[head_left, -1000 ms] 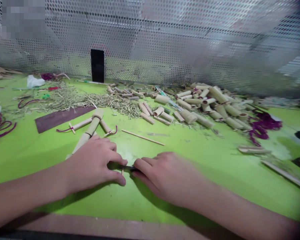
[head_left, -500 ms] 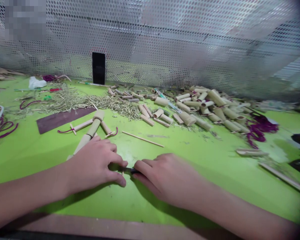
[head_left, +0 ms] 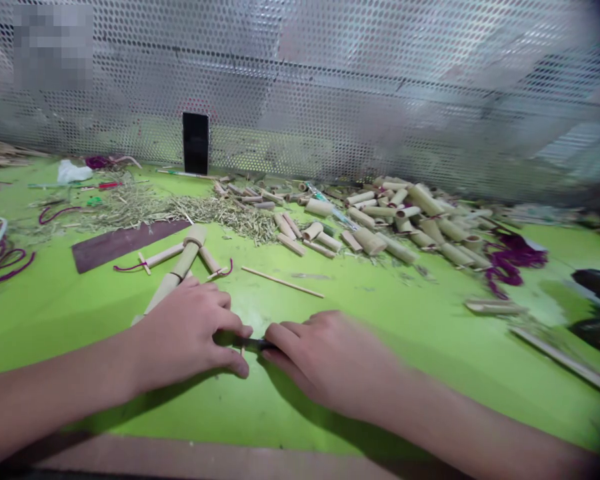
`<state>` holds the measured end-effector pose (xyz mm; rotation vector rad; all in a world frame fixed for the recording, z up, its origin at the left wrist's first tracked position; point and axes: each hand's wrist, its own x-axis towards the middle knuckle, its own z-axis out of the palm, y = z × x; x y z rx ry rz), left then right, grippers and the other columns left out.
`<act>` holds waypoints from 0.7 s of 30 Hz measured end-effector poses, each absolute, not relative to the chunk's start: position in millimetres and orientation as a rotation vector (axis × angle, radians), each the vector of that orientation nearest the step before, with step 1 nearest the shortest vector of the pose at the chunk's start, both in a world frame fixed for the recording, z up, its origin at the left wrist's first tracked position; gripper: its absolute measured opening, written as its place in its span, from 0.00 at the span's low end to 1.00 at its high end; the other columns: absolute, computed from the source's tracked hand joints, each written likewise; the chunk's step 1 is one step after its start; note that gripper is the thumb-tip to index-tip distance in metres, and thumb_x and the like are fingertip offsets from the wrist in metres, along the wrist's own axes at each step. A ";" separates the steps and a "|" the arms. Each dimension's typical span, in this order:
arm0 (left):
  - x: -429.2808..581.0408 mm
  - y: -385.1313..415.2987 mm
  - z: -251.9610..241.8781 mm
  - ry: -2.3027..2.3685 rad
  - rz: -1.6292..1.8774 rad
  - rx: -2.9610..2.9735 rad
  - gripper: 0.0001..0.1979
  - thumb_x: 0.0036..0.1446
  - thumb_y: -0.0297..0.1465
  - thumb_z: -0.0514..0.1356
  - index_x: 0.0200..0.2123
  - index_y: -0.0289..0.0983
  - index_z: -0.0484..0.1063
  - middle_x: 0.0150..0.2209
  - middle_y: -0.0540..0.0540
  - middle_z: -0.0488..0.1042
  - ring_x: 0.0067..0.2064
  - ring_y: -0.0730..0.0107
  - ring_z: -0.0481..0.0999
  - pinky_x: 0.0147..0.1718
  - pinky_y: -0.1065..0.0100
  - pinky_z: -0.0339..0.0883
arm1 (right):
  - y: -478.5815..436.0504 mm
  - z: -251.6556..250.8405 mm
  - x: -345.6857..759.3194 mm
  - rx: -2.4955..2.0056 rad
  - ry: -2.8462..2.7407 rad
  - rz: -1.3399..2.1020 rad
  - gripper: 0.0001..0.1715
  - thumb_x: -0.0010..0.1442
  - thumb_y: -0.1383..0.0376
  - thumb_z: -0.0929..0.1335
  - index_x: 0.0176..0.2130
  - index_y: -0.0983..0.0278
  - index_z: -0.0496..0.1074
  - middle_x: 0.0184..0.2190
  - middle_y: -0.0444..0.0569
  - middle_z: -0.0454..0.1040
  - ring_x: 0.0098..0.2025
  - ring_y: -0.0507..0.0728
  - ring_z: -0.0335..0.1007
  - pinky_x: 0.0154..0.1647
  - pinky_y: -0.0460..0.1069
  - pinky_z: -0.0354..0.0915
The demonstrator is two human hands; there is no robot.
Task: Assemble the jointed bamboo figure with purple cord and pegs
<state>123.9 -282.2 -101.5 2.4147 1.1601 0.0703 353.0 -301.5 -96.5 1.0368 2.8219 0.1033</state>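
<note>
Dark, slim tool [head_left: 257, 344] crosses a short, pale wooden stick [head_left: 243, 351] at a lime-green tabletop [head_left: 300, 413].
The tool's far end reaches between the parted thumb and forefinger of the left hand [head_left: 185, 333], which flank the stick; whether they grip it cannot be told. The right hand [head_left: 325, 363], back upward, has its fingers closed on the tool. A jointed pale-bamboo figure [head_left: 183, 260] lies partly behind the left hand; beyond are a thin wooden rod [head_left: 283, 282], heaped bamboo tubes [head_left: 430, 223] and an upright black phone [head_left: 196, 143].
</note>
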 end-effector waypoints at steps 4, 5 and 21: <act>124.3 -282.2 -101.0 1.162 0.064 2.418 0.20 0.55 0.55 0.67 0.46 0.51 0.84 0.33 0.50 0.75 0.40 0.61 0.72 0.38 0.62 0.51 | -302.0 -95.8 352.9 1.042 2.813 0.105 0.08 0.71 0.60 0.67 0.39 0.60 0.73 0.25 0.42 0.80 0.20 0.56 0.70 0.24 0.53 0.36; 124.4 -282.1 -100.9 1.163 0.061 2.419 0.21 0.55 0.55 0.67 0.46 0.51 0.84 0.33 0.50 0.75 0.39 0.61 0.72 0.38 0.62 0.51 | -302.1 -95.9 352.9 1.042 2.814 0.103 0.08 0.71 0.60 0.67 0.39 0.60 0.73 0.25 0.42 0.80 0.20 0.56 0.70 0.24 0.53 0.36; 124.1 -282.2 -100.0 1.151 0.073 2.452 0.20 0.57 0.55 0.65 0.42 0.51 0.85 0.30 0.50 0.73 0.36 0.64 0.70 0.34 0.63 0.49 | -301.4 -90.1 344.5 0.953 2.736 0.081 0.10 0.73 0.61 0.64 0.40 0.63 0.71 0.22 0.45 0.76 0.19 0.54 0.67 0.22 0.53 0.36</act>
